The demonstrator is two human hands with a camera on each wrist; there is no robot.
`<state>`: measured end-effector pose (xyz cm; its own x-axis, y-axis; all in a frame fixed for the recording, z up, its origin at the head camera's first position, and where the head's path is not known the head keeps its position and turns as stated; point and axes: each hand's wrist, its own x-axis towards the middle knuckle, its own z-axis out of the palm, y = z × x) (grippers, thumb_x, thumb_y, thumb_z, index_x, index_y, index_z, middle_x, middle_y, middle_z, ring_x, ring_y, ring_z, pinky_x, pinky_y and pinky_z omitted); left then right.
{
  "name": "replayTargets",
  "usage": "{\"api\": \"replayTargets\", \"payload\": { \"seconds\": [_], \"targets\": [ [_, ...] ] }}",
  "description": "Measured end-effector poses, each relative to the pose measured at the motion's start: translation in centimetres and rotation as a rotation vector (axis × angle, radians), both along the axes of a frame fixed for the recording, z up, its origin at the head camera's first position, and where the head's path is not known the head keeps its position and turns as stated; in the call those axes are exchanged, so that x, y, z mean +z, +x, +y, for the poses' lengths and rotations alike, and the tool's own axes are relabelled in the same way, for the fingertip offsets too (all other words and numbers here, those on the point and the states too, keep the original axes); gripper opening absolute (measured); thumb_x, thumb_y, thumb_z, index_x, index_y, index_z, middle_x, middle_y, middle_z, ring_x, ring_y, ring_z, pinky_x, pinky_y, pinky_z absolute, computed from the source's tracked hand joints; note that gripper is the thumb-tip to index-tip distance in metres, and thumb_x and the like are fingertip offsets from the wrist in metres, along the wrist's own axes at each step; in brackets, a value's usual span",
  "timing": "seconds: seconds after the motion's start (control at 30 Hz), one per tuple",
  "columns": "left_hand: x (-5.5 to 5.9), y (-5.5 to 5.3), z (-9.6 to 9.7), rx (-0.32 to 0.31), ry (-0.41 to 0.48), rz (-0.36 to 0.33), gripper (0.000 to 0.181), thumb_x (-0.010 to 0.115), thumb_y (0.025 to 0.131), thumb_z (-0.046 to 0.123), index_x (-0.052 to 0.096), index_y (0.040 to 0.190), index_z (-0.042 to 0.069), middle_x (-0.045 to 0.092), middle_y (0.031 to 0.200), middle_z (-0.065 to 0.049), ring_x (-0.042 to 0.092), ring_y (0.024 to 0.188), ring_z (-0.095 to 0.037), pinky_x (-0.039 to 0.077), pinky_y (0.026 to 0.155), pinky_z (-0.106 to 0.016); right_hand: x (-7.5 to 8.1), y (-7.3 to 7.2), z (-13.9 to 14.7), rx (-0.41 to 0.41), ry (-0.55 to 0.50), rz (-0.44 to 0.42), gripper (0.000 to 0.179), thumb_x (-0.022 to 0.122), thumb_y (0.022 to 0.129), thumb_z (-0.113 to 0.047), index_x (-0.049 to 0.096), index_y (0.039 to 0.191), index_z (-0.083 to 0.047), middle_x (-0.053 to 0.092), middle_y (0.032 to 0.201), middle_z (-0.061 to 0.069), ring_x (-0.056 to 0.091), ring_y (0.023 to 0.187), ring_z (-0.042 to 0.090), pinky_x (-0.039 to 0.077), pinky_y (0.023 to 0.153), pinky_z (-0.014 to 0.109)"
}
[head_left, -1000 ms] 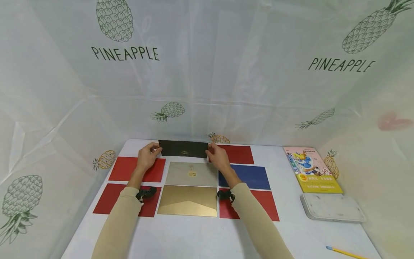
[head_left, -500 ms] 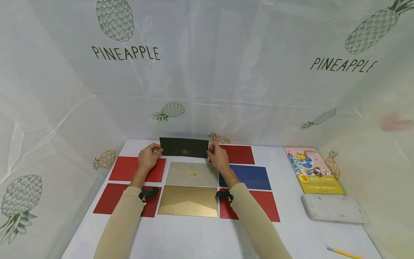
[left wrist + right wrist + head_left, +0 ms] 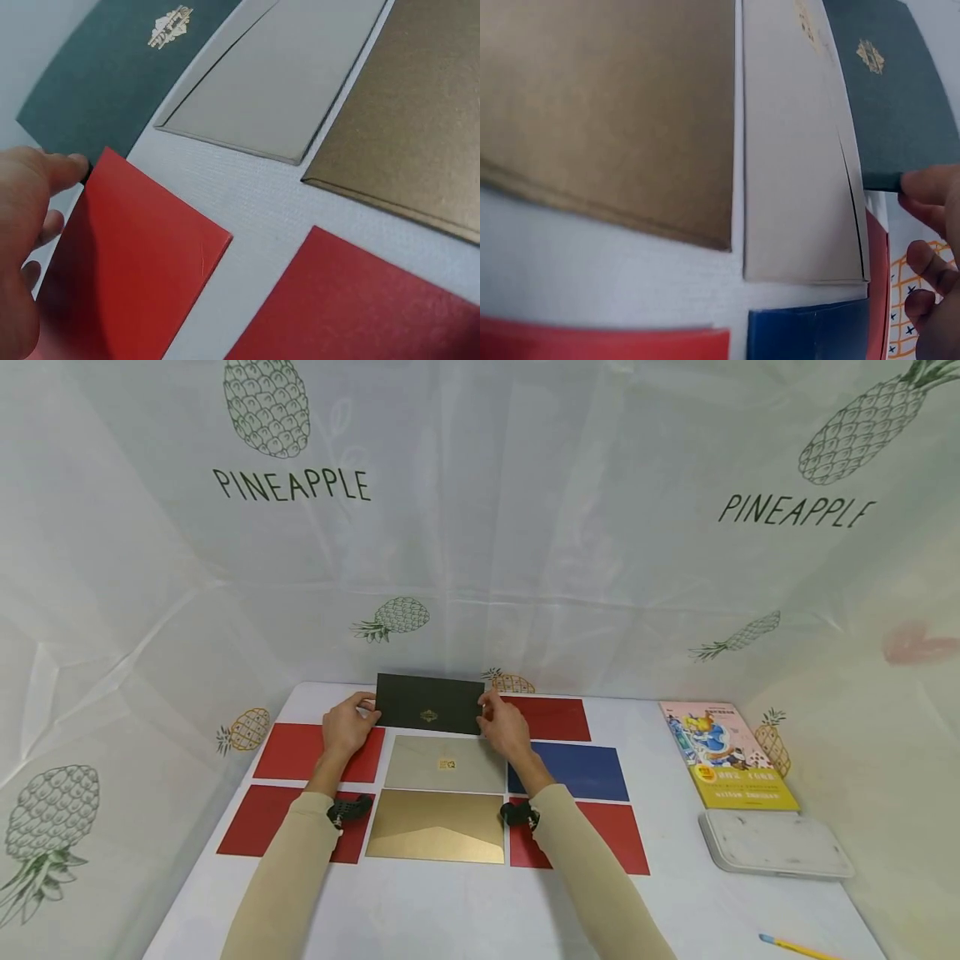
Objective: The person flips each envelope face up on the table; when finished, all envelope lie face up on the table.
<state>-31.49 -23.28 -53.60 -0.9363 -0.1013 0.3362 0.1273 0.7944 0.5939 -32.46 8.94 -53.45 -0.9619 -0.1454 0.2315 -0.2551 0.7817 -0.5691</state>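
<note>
A dark green envelope (image 3: 429, 703) with a small gold emblem is held by its two short ends at the back of the table. My left hand (image 3: 347, 725) pinches its left end, and my right hand (image 3: 506, 727) pinches the right end. In the head view the envelope is tilted, its emblem side facing me. Just in front of it lies a grey envelope (image 3: 420, 768) with a small gold mark, then a gold envelope (image 3: 435, 835). A bright red envelope (image 3: 150, 255) lies beneath my left hand in the left wrist view.
On the right lie a blue envelope (image 3: 573, 770) and two red envelopes (image 3: 618, 835); a darker red envelope (image 3: 251, 820) lies front left. Farther right are a picture book (image 3: 720, 752), a white case (image 3: 776, 843) and a pencil (image 3: 795, 947). A pineapple-print sheet (image 3: 540, 527) hangs behind.
The dark green envelope has tipped further up, so its upper edge stands higher and more of its face shows. Its left end has shifted slightly right with my left hand.
</note>
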Motion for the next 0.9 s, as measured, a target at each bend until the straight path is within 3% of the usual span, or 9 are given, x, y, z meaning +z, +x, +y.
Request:
{"api": "replayTargets", "payload": {
  "seconds": [0.17,0.3,0.57,0.9],
  "targets": [
    [-0.21,0.01,-0.02,-0.02,-0.033,-0.033,0.042,0.075,0.09,0.017,0.065,0.13,0.011,0.076,0.105,-0.009,0.068,0.077,-0.025,0.044,0.082,-0.048,-0.08,-0.03,-0.13,0.034,0.143,-0.055,0.05,0.075,0.092,-0.024,0.056,0.138,-0.023,0.068,0.118,0.001,0.059,0.103,0.021,0.052,0.086,0.04],
    [-0.43,-0.01,-0.09,-0.035,-0.062,-0.072,0.044,0.075,0.09,0.019,0.064,0.133,0.012,0.075,0.109,-0.01,0.067,0.08,-0.026,0.043,0.083,-0.051,-0.17,0.04,-0.17,0.061,0.228,-0.034,0.056,0.075,0.091,-0.026,0.055,0.143,-0.023,0.062,0.136,0.004,0.055,0.116,0.026,0.048,0.097,0.045],
    [-0.37,0.05,-0.13,-0.053,-0.112,-0.172,0.044,0.07,0.094,0.024,0.064,0.135,0.009,0.072,0.118,-0.011,0.064,0.099,-0.034,0.038,0.09,-0.058,-0.36,0.24,-0.02,0.076,0.302,-0.007,0.047,0.071,0.095,-0.031,0.061,0.14,-0.023,0.06,0.138,0.005,0.053,0.119,0.027,0.047,0.097,0.047],
    [-0.41,0.18,-0.07,-0.071,-0.137,-0.186,0.035,0.067,0.096,0.024,0.07,0.128,0.011,0.065,0.128,-0.018,0.059,0.116,-0.039,0.036,0.091,-0.06,-0.29,0.51,0.07,0.077,0.328,-0.009,0.037,0.07,0.096,-0.031,0.069,0.131,-0.021,0.061,0.134,0.005,0.053,0.117,0.027,0.048,0.094,0.045]
  ]
}}
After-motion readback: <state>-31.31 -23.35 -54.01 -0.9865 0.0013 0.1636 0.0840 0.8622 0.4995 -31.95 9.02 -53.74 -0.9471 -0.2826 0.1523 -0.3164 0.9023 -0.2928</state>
